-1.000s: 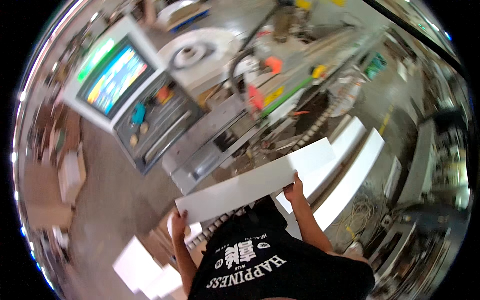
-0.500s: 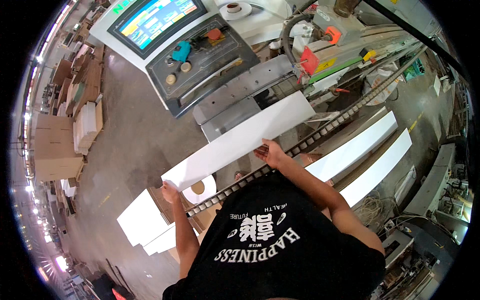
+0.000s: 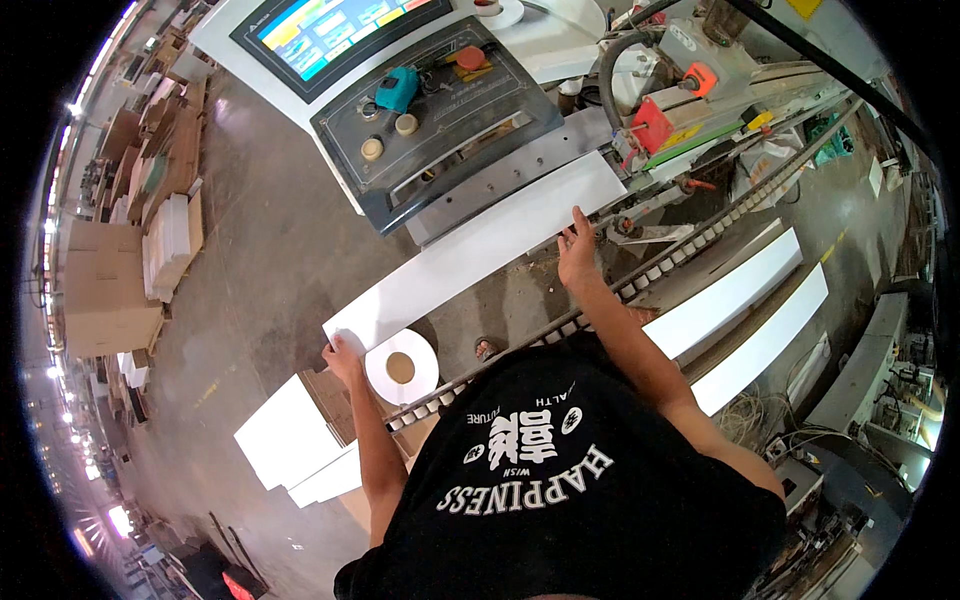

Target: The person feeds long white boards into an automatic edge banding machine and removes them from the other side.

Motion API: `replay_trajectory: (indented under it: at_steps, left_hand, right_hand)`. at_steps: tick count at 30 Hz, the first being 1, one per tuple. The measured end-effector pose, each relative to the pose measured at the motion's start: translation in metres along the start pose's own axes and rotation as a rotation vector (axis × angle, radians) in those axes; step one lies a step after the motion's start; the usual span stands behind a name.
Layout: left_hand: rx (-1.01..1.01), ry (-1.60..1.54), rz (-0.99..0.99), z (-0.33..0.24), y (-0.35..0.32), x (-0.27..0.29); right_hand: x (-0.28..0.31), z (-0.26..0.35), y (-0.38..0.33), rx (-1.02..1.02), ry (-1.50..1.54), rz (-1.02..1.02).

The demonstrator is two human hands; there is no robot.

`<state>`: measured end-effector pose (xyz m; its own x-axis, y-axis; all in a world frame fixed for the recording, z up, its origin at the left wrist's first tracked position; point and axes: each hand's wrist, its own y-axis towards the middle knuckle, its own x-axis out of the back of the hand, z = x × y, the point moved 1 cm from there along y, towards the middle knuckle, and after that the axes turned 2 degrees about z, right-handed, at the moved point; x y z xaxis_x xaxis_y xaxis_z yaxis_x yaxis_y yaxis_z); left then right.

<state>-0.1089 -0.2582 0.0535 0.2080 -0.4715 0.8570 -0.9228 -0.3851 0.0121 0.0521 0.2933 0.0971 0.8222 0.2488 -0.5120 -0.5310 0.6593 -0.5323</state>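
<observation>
A long white board [image 3: 470, 245] lies slantwise in front of me, its far right end resting on the machine's grey metal table [image 3: 520, 170]. At its near left corner my left hand [image 3: 345, 358] is closed on the board, thumb on top and the other fingers partly hidden. Farther right, my right hand [image 3: 577, 255] touches the near long edge with its fingers stretched and apart. Beneath the board's left part sits a roll of white edge banding [image 3: 425, 368] with a brown core.
A control panel [image 3: 440, 120] with screen and knobs stands beyond the board. A roller track [image 3: 690, 245] runs diagonally before me. White boards [image 3: 735, 290] lie at right, and a stack of white panels [image 3: 285, 435] at left. Cartons [image 3: 115, 290] stand far left.
The board has moved away from me and up against the machine's table below the panel. My right hand has shifted right and forward along its edge, fingers loosened. My left hand keeps the corner.
</observation>
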Motion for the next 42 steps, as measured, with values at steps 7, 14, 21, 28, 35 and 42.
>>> replay_trajectory:
  at_steps: [7, 14, 21, 28, 35, 42]
  left_hand:
    - [-0.980, 0.256, 0.316, -0.126, -0.073, -0.007]
    - [-1.037, 0.440, 0.319, -0.157, -0.117, -0.051]
    - [-1.019, 0.328, 0.433, -0.188, -0.127, -0.068]
    - [-1.027, 0.265, 0.441, -0.215, -0.157, -0.090]
    - [-1.117, 0.220, 0.388, -0.259, -0.192, -0.124]
    - [-1.187, 0.231, 0.362, -0.316, -0.229, -0.140]
  right_hand:
    - [0.024, -0.022, 0.008, 0.088, -0.059, 0.146]
    - [-0.004, -0.009, -0.013, 0.116, -0.146, 0.126]
    - [0.011, 0.010, 0.006, 0.135, -0.036, 0.115]
    - [0.034, 0.041, 0.029, 0.177, -0.043, 0.103]
    - [0.061, 0.087, 0.078, 0.102, 0.000, -0.081]
    - [0.125, 0.136, 0.095, 0.220, -0.237, 0.071]
